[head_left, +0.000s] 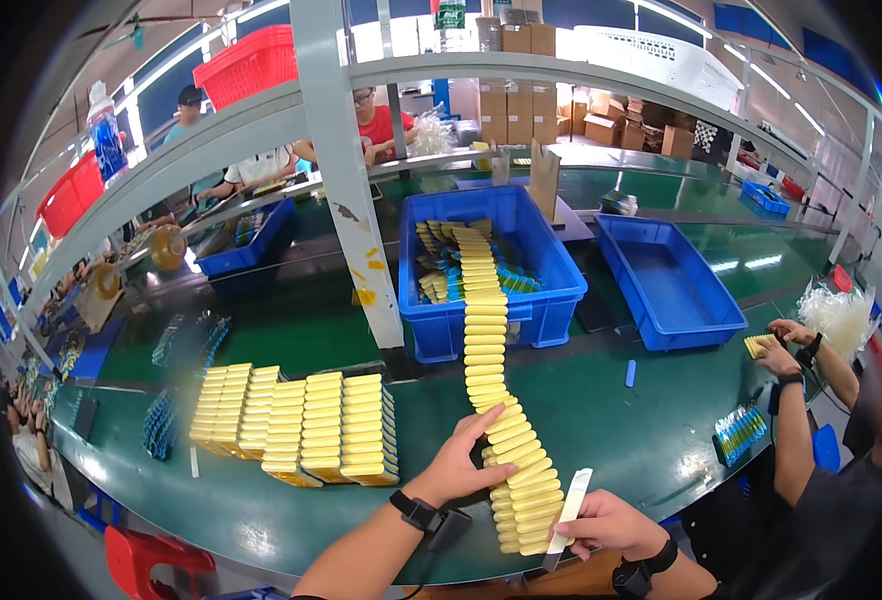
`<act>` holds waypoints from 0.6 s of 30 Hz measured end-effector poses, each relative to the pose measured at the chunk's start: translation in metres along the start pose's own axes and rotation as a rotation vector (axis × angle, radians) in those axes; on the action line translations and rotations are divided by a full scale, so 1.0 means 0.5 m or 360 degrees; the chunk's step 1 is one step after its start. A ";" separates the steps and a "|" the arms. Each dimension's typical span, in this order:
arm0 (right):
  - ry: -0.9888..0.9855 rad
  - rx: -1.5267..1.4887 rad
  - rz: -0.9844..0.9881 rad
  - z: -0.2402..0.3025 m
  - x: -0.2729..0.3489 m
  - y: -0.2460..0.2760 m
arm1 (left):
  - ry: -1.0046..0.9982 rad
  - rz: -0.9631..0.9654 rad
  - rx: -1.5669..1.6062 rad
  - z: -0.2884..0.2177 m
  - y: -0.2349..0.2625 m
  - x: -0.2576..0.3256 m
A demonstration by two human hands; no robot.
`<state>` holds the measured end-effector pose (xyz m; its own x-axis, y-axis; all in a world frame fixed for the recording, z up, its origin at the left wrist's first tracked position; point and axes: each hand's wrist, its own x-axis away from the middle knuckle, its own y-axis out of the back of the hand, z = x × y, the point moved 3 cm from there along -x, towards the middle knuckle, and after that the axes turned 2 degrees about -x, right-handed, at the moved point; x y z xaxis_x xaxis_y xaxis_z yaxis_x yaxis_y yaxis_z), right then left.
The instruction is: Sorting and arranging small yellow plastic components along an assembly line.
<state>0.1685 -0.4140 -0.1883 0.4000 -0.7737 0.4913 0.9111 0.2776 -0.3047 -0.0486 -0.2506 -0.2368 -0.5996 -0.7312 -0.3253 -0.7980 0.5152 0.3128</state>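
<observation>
A long chain of yellow packs [485,350] hangs over the front wall of a deep blue bin [544,325] and runs down to the near edge. Near the hands it lies in more than one layer. More packs, yellow and blue, are heaped inside the bin. Left of the chain, neat stacks of yellow packs [306,420] stand side by side. A shallow blue tray [661,275] sits right of the bin, and a little blue stick [630,373] lies in front of it. A thick grey post [336,180] stands up just left of the bin and hides part of what is behind.

The left hand [461,462] has its thumb and pointing finger spread apart, both touching the chain from its left side. I can't tell if it squeezes. The right hand [606,525] is closed on a flat white tool [573,500] with a dark end, right beside the bottom of the chain. Both wrists wear black bands.

The surface [261,530] is green and shiny. On the right, another person's hands [781,350] hold a small yellow pack, near a heap of clear plastic bags [833,318]. A red stool [151,560] is at the lower left. Farther back are more people and brown boxes [519,110].
</observation>
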 end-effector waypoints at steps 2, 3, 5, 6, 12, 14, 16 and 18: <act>-0.0020 0.0000 -0.0002 -0.001 0.003 0.000 | -0.0012 0.0002 0.0019 -0.003 -0.004 0.001; -0.0023 -0.0003 0.0004 0.001 0.003 -0.001 | -0.0014 -0.0011 0.0025 -0.008 -0.004 0.003; -0.0073 -0.0016 0.0012 0.005 0.008 -0.014 | 0.0053 0.0026 -0.0010 -0.016 -0.002 0.007; -0.0117 -0.0045 0.0017 0.005 0.008 -0.019 | 0.0047 0.0014 -0.0007 -0.020 0.002 0.007; -0.0096 0.0093 0.0133 -0.002 0.002 -0.028 | 0.0078 0.0057 -0.0099 -0.020 -0.001 0.014; -0.0082 0.0133 0.0157 0.004 -0.001 -0.030 | 0.0094 0.0074 -0.0175 -0.015 -0.004 0.015; -0.0059 0.0218 0.0267 0.009 -0.006 -0.035 | 0.0146 0.0055 -0.0156 -0.013 0.001 0.012; -0.0066 0.0267 0.0273 0.012 -0.010 -0.034 | 0.0198 0.0022 -0.0104 -0.008 0.006 0.006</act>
<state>0.1516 -0.4118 -0.1808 0.5507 -0.6840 0.4785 0.8320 0.4960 -0.2485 -0.0528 -0.2531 -0.2332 -0.5953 -0.7760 -0.2085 -0.7814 0.4986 0.3753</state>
